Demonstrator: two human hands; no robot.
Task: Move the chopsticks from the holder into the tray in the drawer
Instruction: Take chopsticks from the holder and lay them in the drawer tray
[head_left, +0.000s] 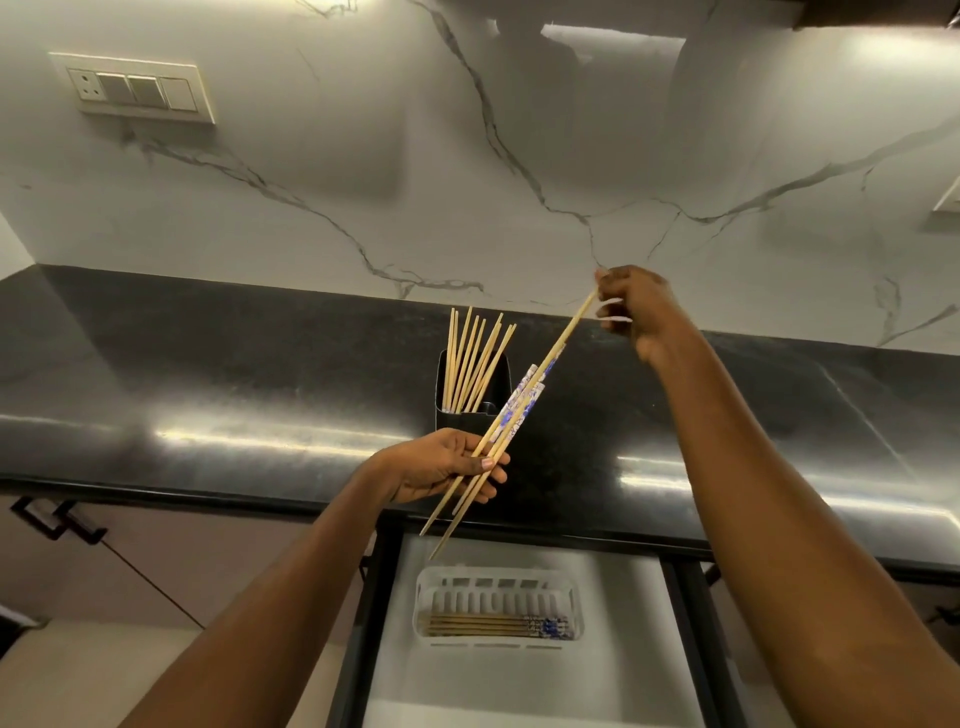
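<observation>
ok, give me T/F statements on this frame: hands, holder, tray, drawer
1. The left hand grips a bundle of chopsticks. True.
2. The holder is empty. False: several chopsticks still stand in it.
3. The tray in the open drawer already has chopsticks lying in it. True.
4. The right hand is resting on the countertop. False: it is raised, pinching the top end of one chopstick.
5. The holder sits inside the drawer. False: it stands on the dark countertop.

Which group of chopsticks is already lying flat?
The chopsticks in the white tray in the open drawer: they lie flat, side by side. Those in the black holder stand upright; those in the left hand are slanted.
</observation>
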